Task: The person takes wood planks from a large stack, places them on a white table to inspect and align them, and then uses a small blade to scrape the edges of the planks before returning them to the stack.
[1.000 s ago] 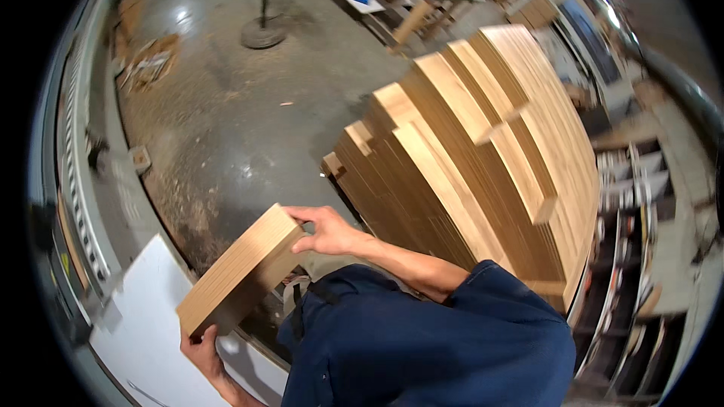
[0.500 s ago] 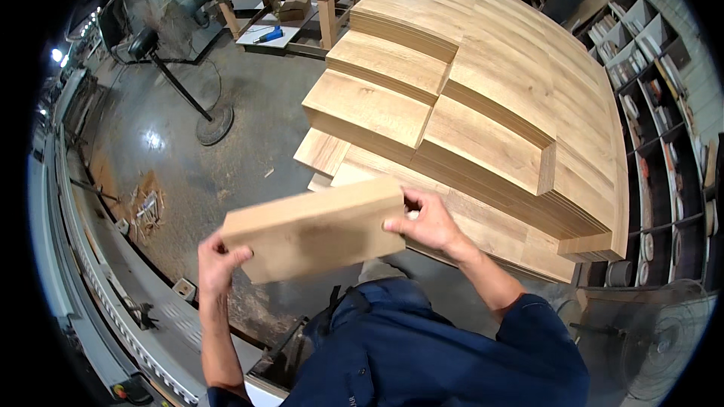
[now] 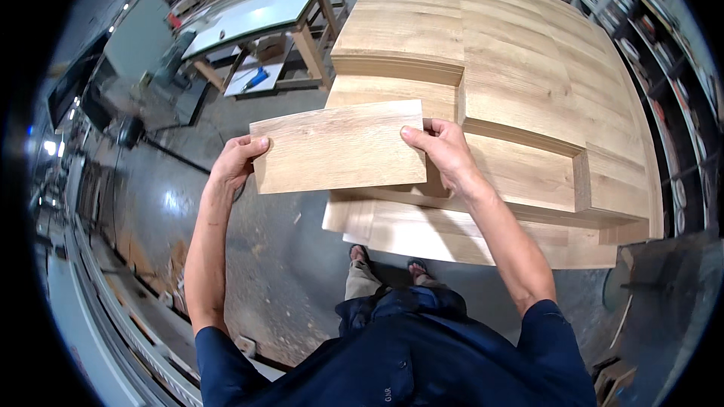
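Both my hands hold a rectangular wood-grain board out in front of me, roughly level. My left hand grips its left end, thumb on the top face and fingers below. At the right end, my right hand pinches the board the same way. Beneath and beyond it stands a large stack of similar wood-grain boards, stepped in height on the near side. The held board hides part of the stack's lower left steps.
A white-topped workbench with a blue tool on its lower shelf stands at far left. Shelves line the right side. A long machine rail runs along the left, near a dark pedestal fan.
The board has moved away from my body and over the stack's near left edge. It has tipped so its wood-grain face now shows. My arms are stretched farther forward.
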Demonstrator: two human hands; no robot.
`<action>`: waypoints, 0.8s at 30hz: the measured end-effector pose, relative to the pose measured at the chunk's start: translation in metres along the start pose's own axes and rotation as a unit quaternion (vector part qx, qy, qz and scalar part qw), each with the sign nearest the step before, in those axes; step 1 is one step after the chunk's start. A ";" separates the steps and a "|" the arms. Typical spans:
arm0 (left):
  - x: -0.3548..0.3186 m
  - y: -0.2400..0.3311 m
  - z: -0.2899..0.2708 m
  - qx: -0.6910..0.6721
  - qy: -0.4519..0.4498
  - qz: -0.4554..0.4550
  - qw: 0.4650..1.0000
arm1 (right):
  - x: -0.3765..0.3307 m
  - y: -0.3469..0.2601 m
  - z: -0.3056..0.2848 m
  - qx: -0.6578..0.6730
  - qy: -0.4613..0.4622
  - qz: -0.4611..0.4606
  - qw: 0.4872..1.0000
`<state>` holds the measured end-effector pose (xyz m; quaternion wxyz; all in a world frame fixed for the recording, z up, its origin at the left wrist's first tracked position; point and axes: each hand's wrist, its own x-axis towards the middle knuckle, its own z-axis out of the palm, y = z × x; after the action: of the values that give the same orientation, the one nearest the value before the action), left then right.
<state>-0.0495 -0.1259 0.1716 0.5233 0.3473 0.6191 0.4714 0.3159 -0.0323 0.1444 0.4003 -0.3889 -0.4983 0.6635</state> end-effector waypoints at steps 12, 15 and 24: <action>0.193 0.013 -0.004 0.045 -0.138 -0.087 0.986 | 0.083 0.023 0.000 -0.053 0.231 0.000 0.971; 0.207 0.019 -0.002 0.064 -0.149 -0.123 0.979 | 0.077 0.028 0.010 -0.068 0.303 -0.074 0.948; 0.237 0.026 0.010 0.064 -0.206 -0.171 0.961 | 0.023 0.074 0.084 -0.016 0.343 -0.059 0.937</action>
<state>-0.0911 0.1031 0.1198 0.6888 0.3586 0.5771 0.2528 0.2200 -0.0537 0.0862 0.5790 -0.5693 -0.3635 0.4567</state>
